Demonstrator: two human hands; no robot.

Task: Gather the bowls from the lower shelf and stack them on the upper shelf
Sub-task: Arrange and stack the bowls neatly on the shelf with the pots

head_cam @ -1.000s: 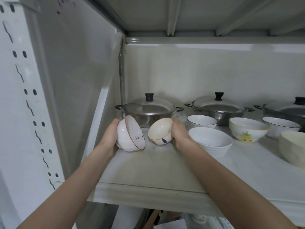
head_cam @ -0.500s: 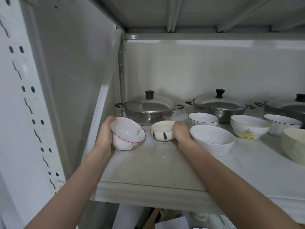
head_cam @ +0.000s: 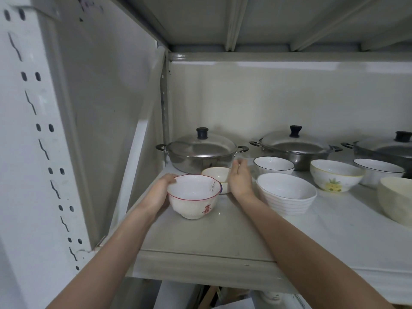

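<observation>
Since half a second ago the red-rimmed bowl [head_cam: 192, 198] has swung upright in my left hand [head_cam: 158, 194], which clamps its left side, while my right hand [head_cam: 240, 178] has let go of the small cream bowl [head_cam: 217, 177] and hangs apart beside it at its 3 o'clock. Both bowls sit on the shelf [head_cam: 223, 237] in front of the steel pot [head_cam: 200, 152] at 12 o'clock, so I judge this the stacking step: next I should lift the small bowl into the red-rimmed one without knocking rims
</observation>
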